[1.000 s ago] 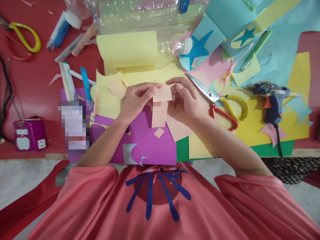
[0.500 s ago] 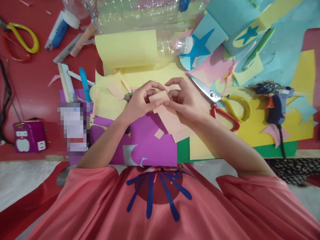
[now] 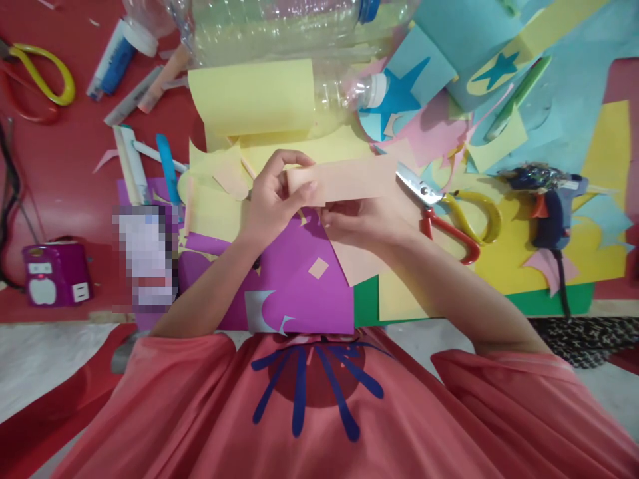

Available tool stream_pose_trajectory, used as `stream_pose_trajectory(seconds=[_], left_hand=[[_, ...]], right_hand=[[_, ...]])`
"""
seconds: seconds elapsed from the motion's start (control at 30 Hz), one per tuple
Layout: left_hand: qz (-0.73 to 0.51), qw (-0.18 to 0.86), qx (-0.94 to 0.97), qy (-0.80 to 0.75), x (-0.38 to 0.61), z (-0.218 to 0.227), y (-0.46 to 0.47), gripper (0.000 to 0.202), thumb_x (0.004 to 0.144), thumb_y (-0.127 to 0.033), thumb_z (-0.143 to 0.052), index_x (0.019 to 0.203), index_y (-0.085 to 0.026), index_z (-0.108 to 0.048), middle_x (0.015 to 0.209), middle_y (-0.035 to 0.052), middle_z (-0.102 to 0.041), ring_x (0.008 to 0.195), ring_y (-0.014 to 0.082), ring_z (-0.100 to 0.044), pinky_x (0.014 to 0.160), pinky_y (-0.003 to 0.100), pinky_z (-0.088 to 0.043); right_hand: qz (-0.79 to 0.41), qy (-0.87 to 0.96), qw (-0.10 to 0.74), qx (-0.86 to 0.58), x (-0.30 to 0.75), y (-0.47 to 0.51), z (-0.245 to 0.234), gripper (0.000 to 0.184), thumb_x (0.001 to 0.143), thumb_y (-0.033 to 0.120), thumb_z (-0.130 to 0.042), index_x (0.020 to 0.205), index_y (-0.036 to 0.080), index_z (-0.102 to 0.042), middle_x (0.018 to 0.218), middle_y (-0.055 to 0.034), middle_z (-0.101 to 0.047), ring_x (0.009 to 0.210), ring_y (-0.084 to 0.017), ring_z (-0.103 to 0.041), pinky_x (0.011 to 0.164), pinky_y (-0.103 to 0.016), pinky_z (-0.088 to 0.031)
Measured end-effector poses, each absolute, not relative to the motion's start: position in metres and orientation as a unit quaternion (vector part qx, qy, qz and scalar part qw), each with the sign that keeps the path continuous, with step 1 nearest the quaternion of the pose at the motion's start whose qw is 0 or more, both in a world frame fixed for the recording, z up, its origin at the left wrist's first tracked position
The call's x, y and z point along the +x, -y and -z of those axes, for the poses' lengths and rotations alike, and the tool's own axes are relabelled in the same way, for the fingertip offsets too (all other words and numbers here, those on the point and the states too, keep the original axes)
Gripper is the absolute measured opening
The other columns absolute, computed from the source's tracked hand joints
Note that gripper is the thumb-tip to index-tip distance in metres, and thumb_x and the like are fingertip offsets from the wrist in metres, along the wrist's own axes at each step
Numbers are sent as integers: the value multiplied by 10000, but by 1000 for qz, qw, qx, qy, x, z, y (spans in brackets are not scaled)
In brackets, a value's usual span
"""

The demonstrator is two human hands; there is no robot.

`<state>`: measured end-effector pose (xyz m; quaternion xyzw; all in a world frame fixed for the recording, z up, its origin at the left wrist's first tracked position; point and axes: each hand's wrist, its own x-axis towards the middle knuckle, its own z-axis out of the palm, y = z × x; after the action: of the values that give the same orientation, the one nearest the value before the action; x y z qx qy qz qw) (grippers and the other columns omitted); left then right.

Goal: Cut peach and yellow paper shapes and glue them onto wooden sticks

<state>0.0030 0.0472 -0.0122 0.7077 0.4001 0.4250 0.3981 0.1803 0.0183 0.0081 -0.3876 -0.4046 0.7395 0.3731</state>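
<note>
A peach paper strip (image 3: 349, 178) is held level above the table, stretched out sideways. My left hand (image 3: 272, 203) pinches its left end with thumb and fingers. My right hand (image 3: 359, 223) holds it from below, its fingers mostly hidden behind the strip. Under the hands lie a purple sheet (image 3: 294, 293) with a small peach square (image 3: 318, 268) on it and a larger peach sheet (image 3: 357, 263). Red-and-yellow scissors (image 3: 444, 213) lie just right of the hands.
A blue glue gun (image 3: 546, 206) lies at the right on yellow paper. Clear plastic bottles (image 3: 279, 33) and a curled yellow sheet (image 3: 252, 96) sit behind. Second scissors (image 3: 37, 73), a glue tube (image 3: 117, 56) and a purple socket box (image 3: 52, 273) are at the left.
The peach paper was folded small between both hands; now it is opened out into a long strip held level, reaching to the right.
</note>
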Motion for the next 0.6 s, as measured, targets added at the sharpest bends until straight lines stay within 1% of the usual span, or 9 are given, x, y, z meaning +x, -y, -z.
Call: stream_pose_trajectory(seconds=[0.03, 0.07, 0.13, 0.2, 0.23, 0.3, 0.4, 0.5, 0.6], left_hand=[[-426, 388, 712, -401, 4, 12, -46, 337, 879, -536, -601, 1080, -268, -564, 853, -28, -613, 604, 66, -607, 495, 169, -465], [-425, 379, 718, -402, 5, 11, -45, 322, 885, -519, -598, 1077, -263, -568, 895, -20, -629, 647, 76, -625, 521, 177, -483], [-420, 365, 728, -400, 7, 8, -41, 301, 890, -495, -596, 1067, -251, -579, 975, -2, -649, 755, 104, -657, 591, 197, -522], [-419, 362, 732, -399, 9, 6, -40, 292, 891, -483, -596, 1057, -243, -586, 1004, 7, -656, 811, 119, -665, 634, 211, -539], [-420, 364, 730, -398, 9, 6, -40, 288, 892, -480, -595, 1055, -242, -587, 984, 5, -658, 788, 114, -662, 628, 210, -537], [-424, 375, 724, -394, 8, 6, -41, 278, 894, -473, -597, 1054, -246, -584, 884, -13, -649, 676, 89, -632, 574, 198, -516], [-431, 398, 712, -386, 6, 8, -43, 276, 886, -476, -613, 1054, -258, -582, 751, -41, -607, 557, 67, -578, 500, 183, -471], [-435, 410, 702, -386, 6, 9, -44, 285, 870, -487, -634, 1037, -260, -588, 763, -39, -616, 566, 69, -593, 486, 182, -463], [-440, 418, 697, -383, 7, 8, -44, 295, 861, -493, -646, 1025, -257, -582, 747, -46, -616, 574, 68, -607, 485, 175, -469]], right_hand=[[-744, 394, 380, -382, 179, -17, -8, 359, 630, 369, -828, 847, 223, -581, 749, 25, -582, 725, -124, -546, 668, -262, -488], [-754, 370, 394, -373, 179, -17, -8, 327, 642, 376, -818, 803, 224, -578, 727, 28, -564, 717, -122, -532, 661, -259, -483], [-779, 305, 416, -356, 178, -16, -8, 293, 706, 417, -762, 701, 229, -537, 659, 36, -501, 663, -110, -490, 624, -250, -463], [-793, 250, 431, -351, 177, -16, -9, 298, 771, 406, -703, 640, 227, -504, 603, 41, -452, 599, -98, -446, 581, -243, -440], [-794, 235, 432, -357, 177, -15, -9, 285, 798, 385, -678, 637, 224, -506, 588, 41, -449, 579, -95, -439, 566, -241, -432], [-786, 216, 427, -391, 178, -14, -10, 288, 831, 367, -643, 628, 219, -502, 555, 40, -446, 543, -92, -435, 517, -233, -405], [-764, 188, 423, -449, 178, -12, -13, 292, 844, 359, -630, 632, 216, -488, 548, 41, -444, 529, -88, -450, 467, -213, -369], [-746, 175, 445, -464, 178, -10, -14, 264, 846, 309, -629, 651, 214, -478, 586, 50, -417, 557, -72, -447, 508, -192, -404], [-717, 210, 469, -471, 180, -7, -10, 281, 862, 323, -620, 646, 213, -477, 618, 43, -408, 586, -72, -431, 564, -200, -444]])
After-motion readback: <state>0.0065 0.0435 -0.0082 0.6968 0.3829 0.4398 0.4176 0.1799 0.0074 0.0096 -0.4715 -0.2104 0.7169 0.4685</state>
